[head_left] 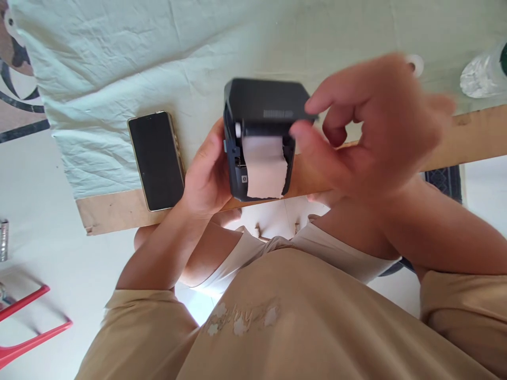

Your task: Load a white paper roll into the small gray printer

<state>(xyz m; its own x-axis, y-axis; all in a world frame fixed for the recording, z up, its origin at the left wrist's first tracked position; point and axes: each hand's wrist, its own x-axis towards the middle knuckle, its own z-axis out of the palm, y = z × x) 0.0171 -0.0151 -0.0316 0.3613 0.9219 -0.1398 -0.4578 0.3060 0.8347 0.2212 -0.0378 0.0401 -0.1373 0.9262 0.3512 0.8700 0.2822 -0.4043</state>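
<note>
A small black receipt printer (239,186) is held above the table's front edge, its lid (265,99) partly raised. White paper (266,169) with a torn edge hangs out from under the lid toward me. My left hand (208,177) is closed around the printer's left side, its fingers mostly hidden beneath the body. At the lid's right corner, the thumb and forefinger of my right hand (380,119) pinch the edge. The right hand is slightly blurred by motion.
A phone (155,161) lies dark on the table left of the printer. Pale green cloth (190,58) covers the table behind its wooden edge (113,211). At the right are a small white roll (415,64) and a clear plastic bottle (477,79). Red bars (35,338) stand lower left.
</note>
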